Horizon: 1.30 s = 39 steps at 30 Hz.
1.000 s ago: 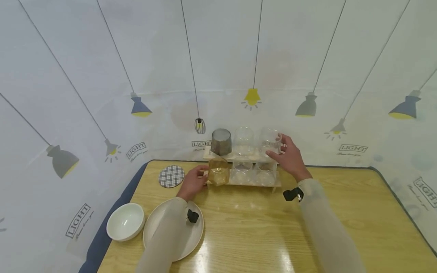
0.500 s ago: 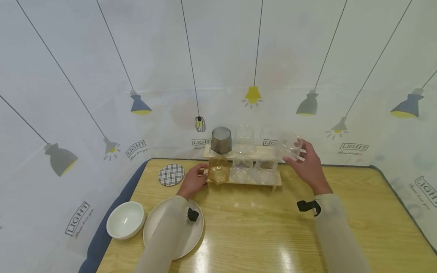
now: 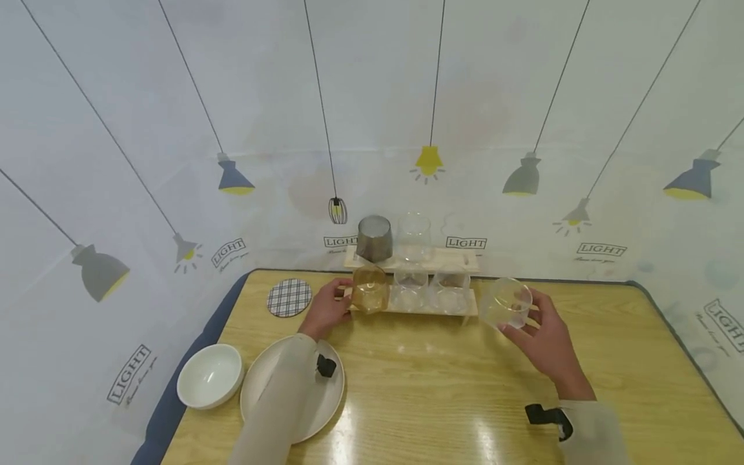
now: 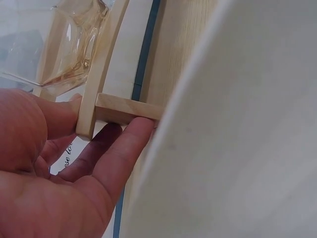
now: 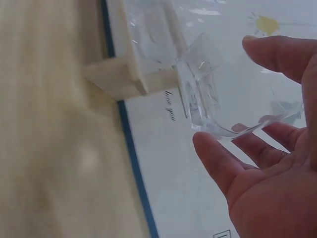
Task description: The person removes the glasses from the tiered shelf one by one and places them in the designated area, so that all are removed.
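Glass: and it's away! The clear glass (image 3: pixel 504 303) has swung out and down from the upper tier's right end; it now sits just right of the rack (image 3: pixel 453 259), about level with the lower tier.
Right hand: the right hand (image 3: pixel 546 339) has it, thumb on one side, fingers round the other; whether the glass touches the rack's end I can't tell.
Left hand: no change here, the left hand (image 3: pixel 327 310) grips the rack's left end, fingers tucked under the wood; looks like a steadying hold.
Upper tier: down to two now, the grey glass (image 3: pixel 374 239) and one other clear one beside it.
Lower tier: still three across, the amber glass (image 3: pixel 370 294) nearest the left hand, then two clear ones.
What it means: lifting off the rack looks done, and the neighbours stand upright, seemingly undisturbed.
Left side: coaster (image 3: pixel 289 298), plate (image 3: pixel 327 400) under the left sleeve, bowl (image 3: pixel 210 376) beside it.
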Motion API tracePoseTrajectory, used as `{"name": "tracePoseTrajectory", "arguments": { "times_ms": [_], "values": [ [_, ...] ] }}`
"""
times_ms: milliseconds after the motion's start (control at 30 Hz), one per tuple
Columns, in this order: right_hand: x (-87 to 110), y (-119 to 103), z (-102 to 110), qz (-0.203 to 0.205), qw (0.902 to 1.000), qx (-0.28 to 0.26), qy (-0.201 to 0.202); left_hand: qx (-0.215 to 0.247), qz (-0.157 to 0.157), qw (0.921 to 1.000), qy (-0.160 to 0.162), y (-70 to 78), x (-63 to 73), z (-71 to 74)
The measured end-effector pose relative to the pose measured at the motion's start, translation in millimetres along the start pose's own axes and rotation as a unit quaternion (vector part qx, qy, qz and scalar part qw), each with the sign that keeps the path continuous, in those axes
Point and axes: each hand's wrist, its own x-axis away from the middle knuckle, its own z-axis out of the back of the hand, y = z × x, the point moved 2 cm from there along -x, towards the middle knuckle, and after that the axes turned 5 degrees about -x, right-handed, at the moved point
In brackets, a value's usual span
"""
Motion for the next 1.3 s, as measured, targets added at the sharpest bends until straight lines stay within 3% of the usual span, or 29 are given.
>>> {"name": "tracePoseTrajectory", "arguments": {
  "times_ms": [300,533,867,1300],
  "values": [
    [33.8,13.2,-35.8,0.010,0.9986,-0.027,-0.045,0.002,0.005,0.9999,-0.010,6.4,-0.9,-4.2],
    [46.0,5.0,-68.7,0.010,0.9955,-0.047,-0.082,0.005,0.012,0.9998,-0.013,3.7,-0.4,-2.3],
    [48.3,0.8,-116.1,-0.019,0.9779,-0.110,-0.177,0.012,0.009,0.9998,-0.014,-1.6,1.4,-1.7],
    [40.1,-5.1,-134.2,-0.006,0.9647,-0.125,-0.232,-0.001,0.005,0.9999,-0.015,-2.7,1.2,3.5]
  ]
}}
